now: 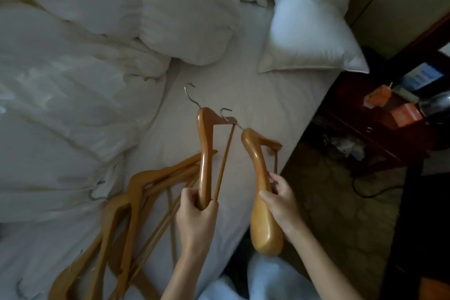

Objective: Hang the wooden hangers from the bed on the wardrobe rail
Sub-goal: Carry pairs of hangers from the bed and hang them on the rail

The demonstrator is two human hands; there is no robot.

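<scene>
My left hand grips one end of a wooden hanger with a trouser bar, held above the bed, its metal hook pointing away from me. My right hand holds a second, broad-shouldered wooden hanger by its arm, over the bed's right edge. The two hangers nearly touch at their hooks. A pile of several more wooden hangers lies on the sheet at lower left. The wardrobe rail is not in view.
A rumpled white duvet covers the bed's left side, and white pillows lie at its head. A dark wooden nightstand with orange items stands to the right. Patterned carpet runs beside the bed.
</scene>
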